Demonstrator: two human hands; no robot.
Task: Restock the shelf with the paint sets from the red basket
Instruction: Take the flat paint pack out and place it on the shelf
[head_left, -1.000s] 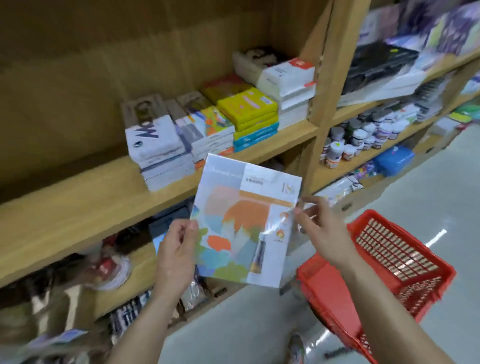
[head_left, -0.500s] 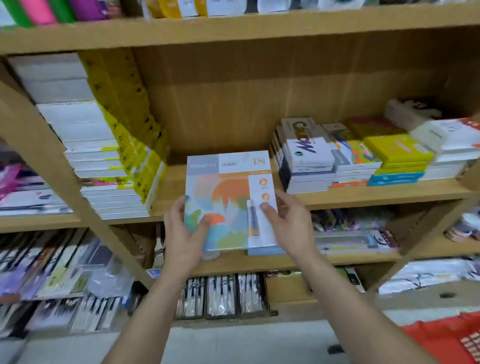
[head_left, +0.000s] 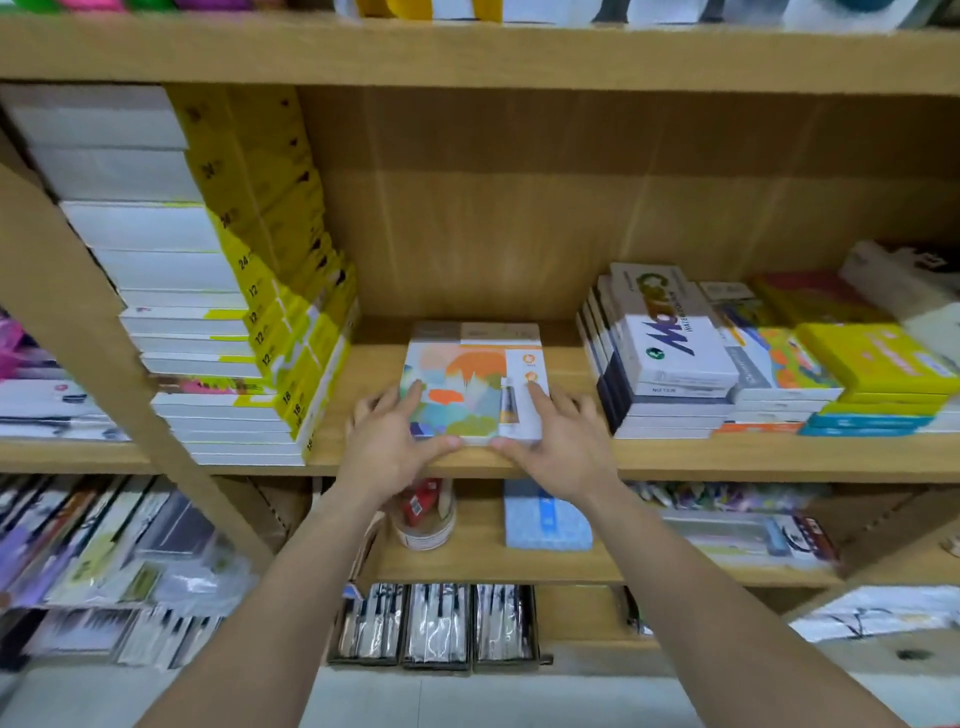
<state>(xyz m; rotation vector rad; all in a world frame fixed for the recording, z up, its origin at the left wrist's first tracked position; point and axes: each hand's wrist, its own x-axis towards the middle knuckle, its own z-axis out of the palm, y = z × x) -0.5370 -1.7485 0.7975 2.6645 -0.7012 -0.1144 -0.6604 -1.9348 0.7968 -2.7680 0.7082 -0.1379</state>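
Now the placing step is nearly done: the paint set (head_left: 470, 387) lies flat on the shelf (head_left: 727, 457), directly ahead of both hands, in the gap between two stacks. The left hand (head_left: 387, 449) has its fingers laid out fairly straight over the set's near-left corner, thumb along the front edge. The right hand (head_left: 561, 447) mirrors it on the near-right corner, its index finger flat on the white strip of the cover. Neither hand curls round the box; both seem to press and steer it. A tall white-and-yellow stack (head_left: 249, 364) stands well out beyond the left hand, and a pile of dark-edged boxes (head_left: 670, 364) sits just beyond the right hand.

The next move, I judge, calls for a short push away from the palms to square the set on the board, then letting go and turning back for another set.

Half a second ago the set was held upright, its cover facing the camera, clear of the board; it has since been tipped flat and set down. The red basket, visible beside the right arm a second ago, is out of view.
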